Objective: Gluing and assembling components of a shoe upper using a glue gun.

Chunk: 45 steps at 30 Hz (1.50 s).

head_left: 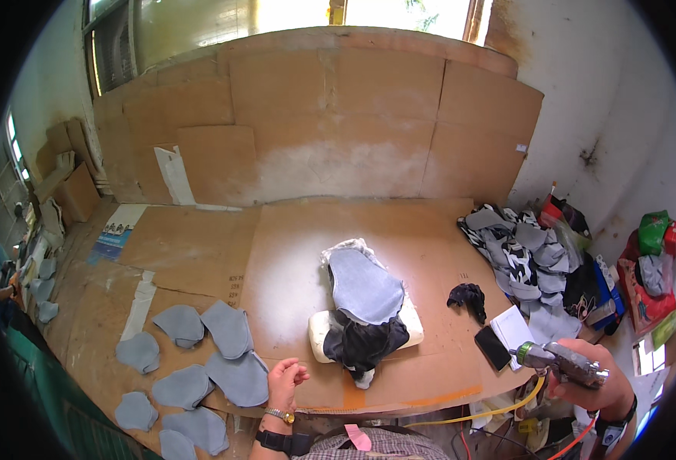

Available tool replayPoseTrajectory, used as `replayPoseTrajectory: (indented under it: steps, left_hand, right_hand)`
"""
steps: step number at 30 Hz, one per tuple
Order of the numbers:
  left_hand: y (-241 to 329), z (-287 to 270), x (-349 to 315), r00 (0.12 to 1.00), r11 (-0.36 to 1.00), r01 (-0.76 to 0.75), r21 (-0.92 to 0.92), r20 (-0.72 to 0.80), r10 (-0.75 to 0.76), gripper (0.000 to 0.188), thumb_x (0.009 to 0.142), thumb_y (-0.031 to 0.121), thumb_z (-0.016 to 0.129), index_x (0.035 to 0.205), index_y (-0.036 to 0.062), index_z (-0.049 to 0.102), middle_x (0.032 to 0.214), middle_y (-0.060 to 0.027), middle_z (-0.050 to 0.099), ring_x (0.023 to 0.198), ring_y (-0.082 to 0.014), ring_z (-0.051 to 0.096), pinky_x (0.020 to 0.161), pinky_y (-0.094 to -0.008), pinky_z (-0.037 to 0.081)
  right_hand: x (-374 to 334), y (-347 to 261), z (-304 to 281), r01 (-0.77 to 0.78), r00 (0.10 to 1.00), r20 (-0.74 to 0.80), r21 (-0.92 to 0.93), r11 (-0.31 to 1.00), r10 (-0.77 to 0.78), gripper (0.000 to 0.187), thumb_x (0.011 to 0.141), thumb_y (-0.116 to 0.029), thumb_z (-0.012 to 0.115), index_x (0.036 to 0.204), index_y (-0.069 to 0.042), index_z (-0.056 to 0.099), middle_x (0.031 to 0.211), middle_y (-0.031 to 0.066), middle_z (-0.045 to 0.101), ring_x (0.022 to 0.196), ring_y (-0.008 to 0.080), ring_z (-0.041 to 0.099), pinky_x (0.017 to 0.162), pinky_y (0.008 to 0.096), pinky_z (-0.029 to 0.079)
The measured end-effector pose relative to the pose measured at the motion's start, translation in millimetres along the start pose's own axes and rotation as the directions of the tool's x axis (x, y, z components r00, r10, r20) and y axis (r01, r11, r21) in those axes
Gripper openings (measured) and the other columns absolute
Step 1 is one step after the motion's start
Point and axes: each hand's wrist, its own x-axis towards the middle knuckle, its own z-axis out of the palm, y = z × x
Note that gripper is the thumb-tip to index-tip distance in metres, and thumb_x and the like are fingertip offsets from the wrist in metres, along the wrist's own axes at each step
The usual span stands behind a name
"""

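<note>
While the right hand (595, 383) gripped a metal spray gun (564, 362), the left hand (284, 381) hovered half-curled and empty near 1 grey fabric piece (365, 285) centred on cardboard; about 9 cut pieces (227, 328) apparently lay finished, a heap (522, 257) remaining.

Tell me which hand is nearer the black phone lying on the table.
Right. The right hand, holding a spray gun, is just right of the black phone. The left hand is far to its left, beside the grey pieces.
</note>
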Motion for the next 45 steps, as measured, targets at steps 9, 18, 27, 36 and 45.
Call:
replayPoseTrajectory:
  steps: [9,18,27,36,45]
  left_hand:
    - [-3.8,-17.1,-1.9,0.998,1.000,0.010,-0.015,0.067,-0.009,0.016,0.088,0.009,0.056,0.102,0.0019,0.057,0.079,-0.0070,0.066,0.066,-0.0156,0.064,0.065,-0.0273,0.054]
    - [-13.5,-33.0,-8.0,0.997,0.999,0.027,-0.037,0.068,-0.025,0.017,0.088,0.011,0.057,0.103,0.0017,0.057,0.080,-0.0073,0.066,0.067,-0.0162,0.065,0.065,-0.0273,0.053]
    - [-17.6,-31.2,-13.5,0.998,0.999,0.053,-0.001,0.032,-0.053,0.018,0.089,0.011,0.055,0.103,0.0011,0.057,0.081,-0.0074,0.066,0.067,-0.0159,0.065,0.066,-0.0274,0.052]
    - [-16.9,22.0,-8.7,0.990,0.996,0.084,0.004,0.114,-0.084,0.017,0.087,0.005,0.057,0.102,-0.0025,0.058,0.083,-0.0091,0.065,0.069,-0.0139,0.063,0.066,-0.0255,0.054]
    - [-34.9,110.6,14.7,0.968,0.998,0.024,0.053,0.247,-0.037,0.021,0.085,0.008,0.062,0.104,-0.0010,0.060,0.085,-0.0052,0.064,0.071,-0.0109,0.061,0.066,-0.0230,0.051]
  right_hand:
    - [-13.0,-38.4,28.7,-0.079,0.990,0.106,-0.138,0.987,0.094,0.057,0.073,-0.004,0.074,0.125,0.000,0.051,0.085,0.0059,0.066,0.074,0.0124,0.063,0.067,0.0258,0.050]
    - [34.6,-62.9,57.9,0.074,0.997,0.011,0.138,0.988,-0.076,0.053,0.076,-0.001,0.069,0.126,0.002,0.049,0.089,0.0041,0.063,0.078,0.0101,0.058,0.070,0.0241,0.048]
    - [49.1,-83.3,24.0,0.127,0.959,0.280,-0.262,0.957,-0.050,0.046,0.077,0.001,0.069,0.121,0.000,0.055,0.089,0.0047,0.065,0.075,0.0087,0.058,0.068,0.0235,0.048]
    - [52.9,-58.1,0.8,0.157,0.979,0.159,-0.175,0.972,-0.130,0.050,0.075,-0.001,0.070,0.122,0.000,0.053,0.085,0.0042,0.065,0.073,0.0082,0.058,0.067,0.0243,0.048]
    - [62.9,-51.9,-8.6,0.120,0.935,0.346,-0.102,0.988,-0.078,0.048,0.077,0.000,0.069,0.122,0.003,0.053,0.089,0.0073,0.066,0.078,0.0105,0.060,0.070,0.0251,0.048]
